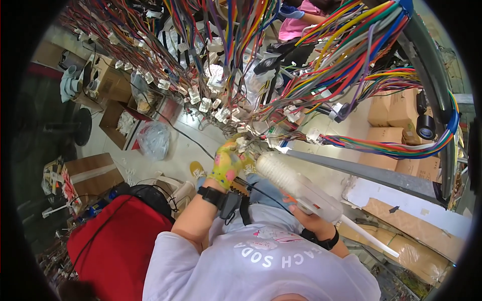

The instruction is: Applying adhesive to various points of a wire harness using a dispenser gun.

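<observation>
Small white connector (pixel 241 144), at the end of wires hanging from the multicoloured wire harness (pixel 281 65) overhead, just beside the nozzle end of the hot-glue gun (pixel 296 186). The left hand (pixel 226 163), in a yellow patterned glove, is raised to the connector with fingers curled and pinching it; whether the tips fully close on it cannot be told at this size. The right hand (pixel 314 215) is wrapped tight around the rear grip of the glue gun, from which a white glue stick (pixel 369 236) projects away from the connector. The barrel slopes up toward the connector, its tip meeting the gloved fingers. For clean work here, the connector is judged best held still and clear of neighbouring wires, with the nozzle brought squarely to it and the gloved fingertips kept off the hot tip. Both forearms rise from the lower edge, elbows bent, left wrist carrying a black strap (pixel 211 195). Cardboard boxes (pixel 396 125) lie beyond the gun on the far side from the connector.
</observation>
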Demonstrator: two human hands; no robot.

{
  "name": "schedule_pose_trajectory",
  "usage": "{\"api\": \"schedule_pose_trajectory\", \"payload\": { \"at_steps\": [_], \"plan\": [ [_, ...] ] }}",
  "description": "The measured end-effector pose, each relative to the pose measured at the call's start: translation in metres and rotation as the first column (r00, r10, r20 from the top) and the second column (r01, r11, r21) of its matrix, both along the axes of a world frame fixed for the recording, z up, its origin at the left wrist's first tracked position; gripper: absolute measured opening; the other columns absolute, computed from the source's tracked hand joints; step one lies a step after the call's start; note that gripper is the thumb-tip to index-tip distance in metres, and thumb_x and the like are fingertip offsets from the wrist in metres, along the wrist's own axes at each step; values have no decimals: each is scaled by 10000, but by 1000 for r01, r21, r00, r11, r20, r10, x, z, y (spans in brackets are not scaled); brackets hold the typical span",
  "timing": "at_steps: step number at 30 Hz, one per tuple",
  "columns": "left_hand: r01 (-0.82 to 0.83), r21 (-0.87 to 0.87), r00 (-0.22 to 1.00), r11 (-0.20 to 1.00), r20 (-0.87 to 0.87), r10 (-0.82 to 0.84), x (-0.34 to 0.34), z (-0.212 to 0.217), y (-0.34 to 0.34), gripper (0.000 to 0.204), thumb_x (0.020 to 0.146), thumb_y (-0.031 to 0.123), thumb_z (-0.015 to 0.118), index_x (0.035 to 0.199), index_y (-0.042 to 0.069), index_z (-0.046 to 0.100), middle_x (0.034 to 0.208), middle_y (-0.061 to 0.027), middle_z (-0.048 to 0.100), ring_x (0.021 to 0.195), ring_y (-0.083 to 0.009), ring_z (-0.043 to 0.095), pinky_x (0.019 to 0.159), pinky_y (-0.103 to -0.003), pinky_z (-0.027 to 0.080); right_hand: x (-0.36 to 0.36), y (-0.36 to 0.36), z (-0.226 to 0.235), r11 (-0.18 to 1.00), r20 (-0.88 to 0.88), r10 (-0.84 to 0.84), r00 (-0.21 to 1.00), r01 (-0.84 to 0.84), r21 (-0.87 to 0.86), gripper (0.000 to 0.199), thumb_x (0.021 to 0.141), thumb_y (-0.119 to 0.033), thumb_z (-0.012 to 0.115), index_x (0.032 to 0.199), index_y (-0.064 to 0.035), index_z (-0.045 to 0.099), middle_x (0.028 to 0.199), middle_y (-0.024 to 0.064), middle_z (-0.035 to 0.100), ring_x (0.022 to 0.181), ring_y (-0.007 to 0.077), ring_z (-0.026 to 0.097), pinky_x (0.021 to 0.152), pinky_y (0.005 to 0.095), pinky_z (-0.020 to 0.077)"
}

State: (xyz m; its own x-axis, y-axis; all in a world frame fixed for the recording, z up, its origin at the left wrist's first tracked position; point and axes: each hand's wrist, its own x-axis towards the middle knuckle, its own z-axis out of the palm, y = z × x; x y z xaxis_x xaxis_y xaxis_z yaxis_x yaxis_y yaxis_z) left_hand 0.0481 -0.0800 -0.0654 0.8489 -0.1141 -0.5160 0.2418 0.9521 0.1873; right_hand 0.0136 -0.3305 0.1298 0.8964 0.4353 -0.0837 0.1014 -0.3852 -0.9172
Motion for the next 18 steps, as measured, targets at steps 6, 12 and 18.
{"api": "schedule_pose_trajectory", "payload": {
  "at_steps": [6,12,18],
  "plan": [
    [-111,787,993,607,67,95,-17,42,11,532,799,-15,649,1306,-3,491,1184,-77,561,1077,-158,535,930,-271,437,-6,-2,-2,989,-161,-62,985,82,121,441,795,-22,691,1221,24,583,1006,119,704,904,184,693,811,280,534],
    [-64,842,997,535,72,5,-26,55,21,528,817,7,648,1319,28,485,1171,-54,563,1006,-157,574,903,-288,464,-5,0,8,1000,-20,8,1000,-8,20,435,770,-7,691,1196,16,608,970,104,707,861,179,691,781,276,537],
    [-67,173,997,983,-32,74,-39,53,20,446,903,167,580,1312,18,484,1069,-80,611,825,-173,589,676,-251,462,-8,4,6,995,-39,21,999,-18,96,390,750,-10,695,1137,-26,650,942,74,702,842,189,684,764,280,532]
  ]
}}
